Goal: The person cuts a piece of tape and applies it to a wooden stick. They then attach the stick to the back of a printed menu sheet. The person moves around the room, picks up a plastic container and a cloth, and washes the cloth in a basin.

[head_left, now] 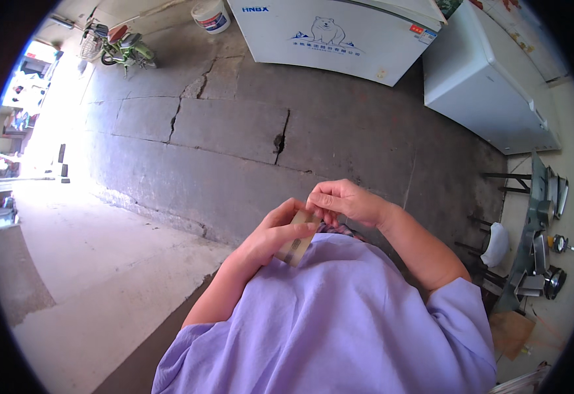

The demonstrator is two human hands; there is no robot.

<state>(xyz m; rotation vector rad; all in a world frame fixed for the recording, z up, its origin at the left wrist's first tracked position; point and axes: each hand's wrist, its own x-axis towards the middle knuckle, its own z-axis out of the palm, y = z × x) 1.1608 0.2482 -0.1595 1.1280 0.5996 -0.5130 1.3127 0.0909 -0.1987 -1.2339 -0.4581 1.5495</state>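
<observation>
In front of my purple shirt, my left hand [275,231] grips a small flat tan packet [293,253], its thumb laid across the face. A dark mark shows on the packet's lower part. My right hand [347,201] is closed in a pinch at the packet's upper end, close against the left fingertips. Whether those right fingers hold the packet's edge or some small thing from it is hidden.
A white chest freezer [339,39] and a second white freezer [477,85] stand ahead and to the right. A workbench [520,243] with metal parts and gauges is at right. A white bucket [210,16] and a green bike [129,49] stand far left on cracked concrete.
</observation>
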